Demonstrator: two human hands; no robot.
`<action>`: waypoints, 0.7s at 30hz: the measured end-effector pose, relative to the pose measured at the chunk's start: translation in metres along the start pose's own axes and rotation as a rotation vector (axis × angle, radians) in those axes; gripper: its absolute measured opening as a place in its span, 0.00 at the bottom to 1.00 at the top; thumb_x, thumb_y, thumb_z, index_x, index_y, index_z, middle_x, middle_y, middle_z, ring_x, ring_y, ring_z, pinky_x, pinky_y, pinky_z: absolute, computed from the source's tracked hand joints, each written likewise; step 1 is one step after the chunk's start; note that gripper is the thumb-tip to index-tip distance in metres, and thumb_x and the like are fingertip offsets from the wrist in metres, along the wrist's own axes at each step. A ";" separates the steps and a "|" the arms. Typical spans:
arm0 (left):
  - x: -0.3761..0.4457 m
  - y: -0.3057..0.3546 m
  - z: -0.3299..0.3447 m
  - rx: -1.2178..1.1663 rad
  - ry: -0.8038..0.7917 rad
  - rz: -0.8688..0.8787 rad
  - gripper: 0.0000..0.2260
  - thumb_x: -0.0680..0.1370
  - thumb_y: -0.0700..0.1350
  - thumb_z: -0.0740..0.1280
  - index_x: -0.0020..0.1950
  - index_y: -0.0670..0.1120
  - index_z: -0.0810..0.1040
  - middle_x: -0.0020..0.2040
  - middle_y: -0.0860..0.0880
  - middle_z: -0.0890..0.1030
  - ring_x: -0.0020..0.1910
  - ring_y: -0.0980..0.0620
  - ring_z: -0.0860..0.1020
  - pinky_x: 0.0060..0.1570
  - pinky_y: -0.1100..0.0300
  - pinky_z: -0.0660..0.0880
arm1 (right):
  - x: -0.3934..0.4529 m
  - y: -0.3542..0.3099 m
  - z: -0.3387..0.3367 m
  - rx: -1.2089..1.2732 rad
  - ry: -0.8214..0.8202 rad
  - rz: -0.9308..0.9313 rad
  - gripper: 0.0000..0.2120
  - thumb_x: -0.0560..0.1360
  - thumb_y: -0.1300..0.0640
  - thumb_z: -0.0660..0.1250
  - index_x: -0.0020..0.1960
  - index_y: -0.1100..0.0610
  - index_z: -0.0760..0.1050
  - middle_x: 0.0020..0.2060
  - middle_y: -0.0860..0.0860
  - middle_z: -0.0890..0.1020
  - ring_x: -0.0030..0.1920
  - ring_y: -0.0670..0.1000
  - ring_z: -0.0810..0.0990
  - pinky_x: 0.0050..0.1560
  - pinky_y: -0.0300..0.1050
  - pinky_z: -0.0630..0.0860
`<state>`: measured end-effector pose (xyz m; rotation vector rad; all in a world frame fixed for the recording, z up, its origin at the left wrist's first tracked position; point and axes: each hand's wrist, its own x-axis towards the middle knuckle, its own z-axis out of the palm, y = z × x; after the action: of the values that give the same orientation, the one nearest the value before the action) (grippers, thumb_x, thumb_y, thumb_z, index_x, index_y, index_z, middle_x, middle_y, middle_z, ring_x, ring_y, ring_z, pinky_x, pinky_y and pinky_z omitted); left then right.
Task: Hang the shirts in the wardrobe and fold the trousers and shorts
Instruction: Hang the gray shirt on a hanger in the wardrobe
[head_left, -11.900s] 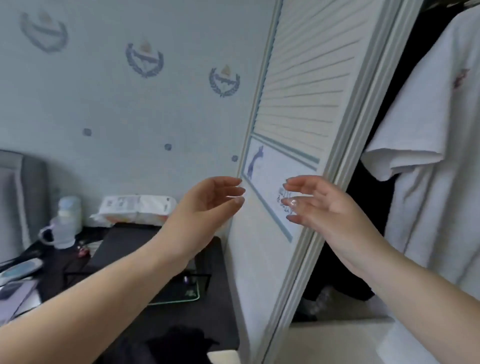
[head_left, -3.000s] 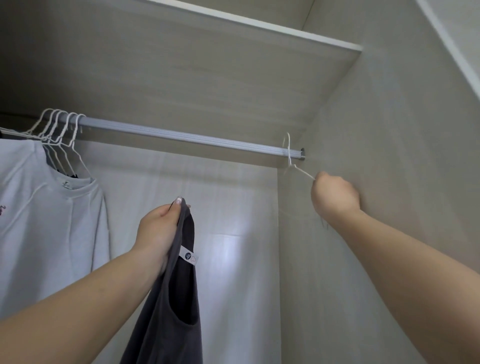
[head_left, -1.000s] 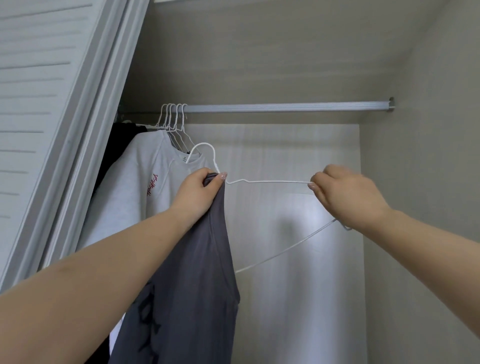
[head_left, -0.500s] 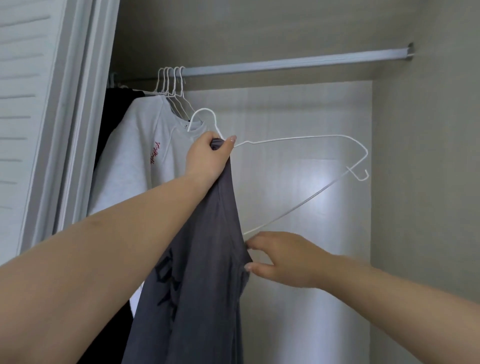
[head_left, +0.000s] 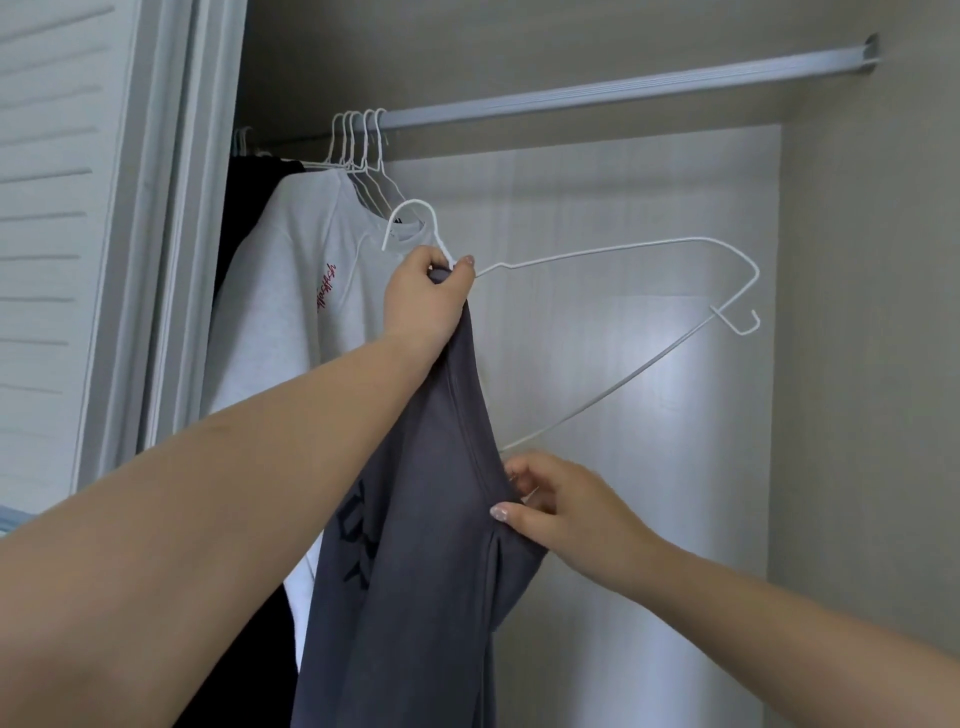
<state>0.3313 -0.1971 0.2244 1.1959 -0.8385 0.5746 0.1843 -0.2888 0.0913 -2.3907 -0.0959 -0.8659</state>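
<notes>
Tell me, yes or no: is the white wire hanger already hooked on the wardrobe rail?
No: the white wire hanger is off the rail, gripped at its neck by the left hand.

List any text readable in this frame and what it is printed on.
Red script on the chest of the white shirt: runs vertically, too small to read.
Dark block letters on the grey shirt, held by the left hand and right hand: partly folded away, not readable as a word.
Small dark neck label inside the white shirt's collar: unreadable.

Right of the left grip, the rail runs bare; to its left, hung hangers and white shirt crowd it.
</notes>
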 end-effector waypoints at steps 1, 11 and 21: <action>0.000 -0.001 0.000 0.010 0.002 0.003 0.14 0.77 0.49 0.66 0.35 0.49 0.65 0.30 0.53 0.67 0.29 0.55 0.65 0.35 0.62 0.64 | 0.000 0.001 -0.003 -0.008 -0.088 0.011 0.04 0.75 0.58 0.68 0.48 0.49 0.78 0.42 0.49 0.82 0.42 0.50 0.82 0.47 0.42 0.78; -0.007 -0.019 -0.016 0.132 -0.088 0.014 0.04 0.79 0.41 0.60 0.53 0.46 0.70 0.47 0.46 0.78 0.43 0.54 0.74 0.38 0.73 0.66 | -0.011 0.030 -0.042 -0.312 -0.624 0.288 0.16 0.80 0.48 0.58 0.42 0.59 0.73 0.35 0.49 0.76 0.35 0.48 0.74 0.38 0.35 0.71; -0.018 -0.036 -0.024 0.153 -0.105 -0.061 0.06 0.79 0.44 0.61 0.54 0.46 0.66 0.39 0.52 0.72 0.36 0.58 0.70 0.36 0.67 0.67 | 0.009 0.042 -0.110 -0.966 -0.312 0.130 0.20 0.77 0.40 0.60 0.33 0.50 0.65 0.29 0.45 0.72 0.31 0.42 0.70 0.31 0.37 0.62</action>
<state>0.3544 -0.1840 0.1860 1.3963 -0.8558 0.5372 0.1400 -0.3854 0.1429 -3.3613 0.4535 -0.5132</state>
